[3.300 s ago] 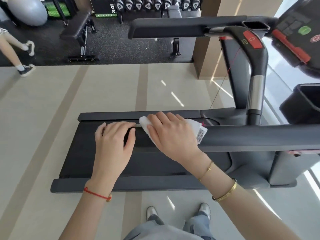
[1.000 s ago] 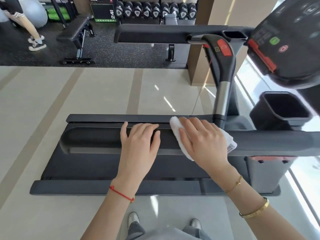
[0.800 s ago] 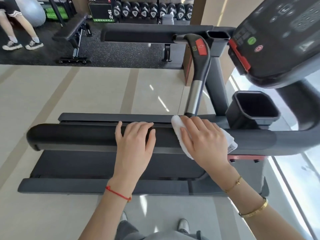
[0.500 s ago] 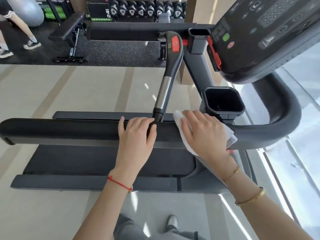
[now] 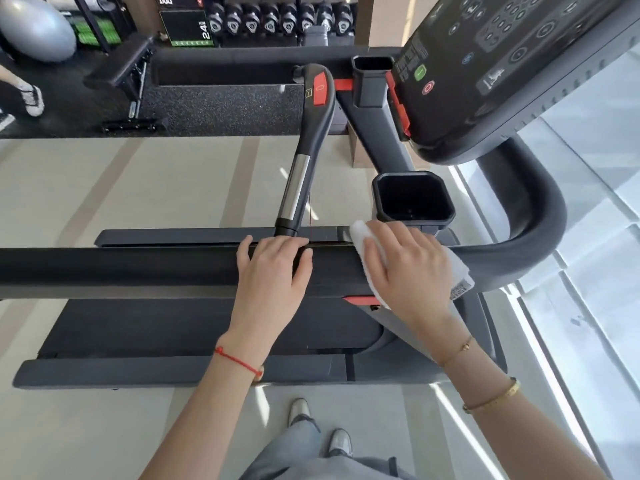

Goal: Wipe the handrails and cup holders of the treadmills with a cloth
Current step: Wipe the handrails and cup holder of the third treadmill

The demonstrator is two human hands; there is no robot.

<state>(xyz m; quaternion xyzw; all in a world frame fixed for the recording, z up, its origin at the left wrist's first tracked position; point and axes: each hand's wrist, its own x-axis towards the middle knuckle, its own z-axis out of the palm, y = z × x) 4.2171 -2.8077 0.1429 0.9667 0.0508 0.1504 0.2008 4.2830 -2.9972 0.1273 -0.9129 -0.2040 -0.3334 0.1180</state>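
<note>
Head view takes in one treadmill with two black cup holders: the near one sits just beyond my right hand, the far one is up beside the console. Two side handrails show. The near handrail runs left to right across the picture, its long axis level, and curves up toward the console at its right end. The far handrail lies parallel behind it.

My right hand lies flat on one white cloth, fingers straight and spread, pressing it onto the near handrail close to the bend. A small printed tag on the cloth's right corner is too blurred to read. My left hand rests open on the same rail, just beside the right, fingers draped over the top.

One upright grip bar with a red pad rises between the rails. On the console I can make out a green button and a red one; its writing is unreadable. A black box at the back reads "24". Behind it stands a row of dumbbells.
</note>
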